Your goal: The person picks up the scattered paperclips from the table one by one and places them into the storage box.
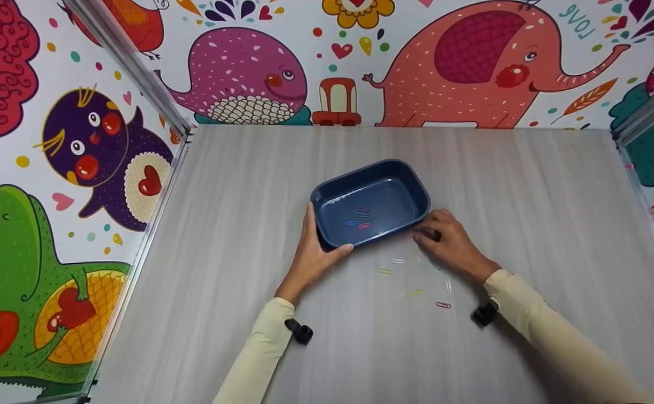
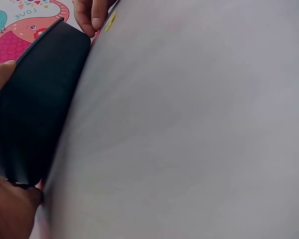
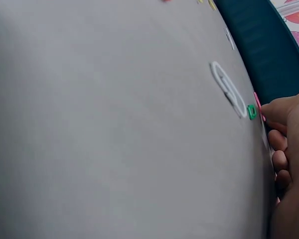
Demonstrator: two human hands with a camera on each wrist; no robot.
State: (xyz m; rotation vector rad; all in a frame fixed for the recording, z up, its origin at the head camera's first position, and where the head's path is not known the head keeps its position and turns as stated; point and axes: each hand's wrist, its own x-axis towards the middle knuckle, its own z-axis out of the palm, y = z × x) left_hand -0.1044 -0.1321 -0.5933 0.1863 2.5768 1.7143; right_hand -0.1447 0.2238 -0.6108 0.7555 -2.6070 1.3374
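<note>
A dark blue rectangular tray (image 1: 370, 241) stands on the table with several coloured paper clips in it, among them a pink paper clip (image 1: 365, 226) and a blue paper clip (image 1: 351, 223). My left hand (image 1: 315, 255) grips its near left corner, thumb at the front rim and fingers along the left side. Just outside the near right corner, my right hand (image 1: 451, 241) has its fingers curled, pinching a pink paper clip (image 3: 259, 105) low at the table. Beside those fingertips lies a green paper clip (image 3: 251, 112), with a white paper clip (image 3: 228, 89) close by.
Loose on the table in front of the tray are a white paper clip (image 1: 398, 261), a yellow paper clip (image 1: 385, 271), another yellow paper clip (image 1: 416, 292) and a red paper clip (image 1: 443, 305). Panels with cartoon animals (image 1: 248, 73) border the table at the back and sides.
</note>
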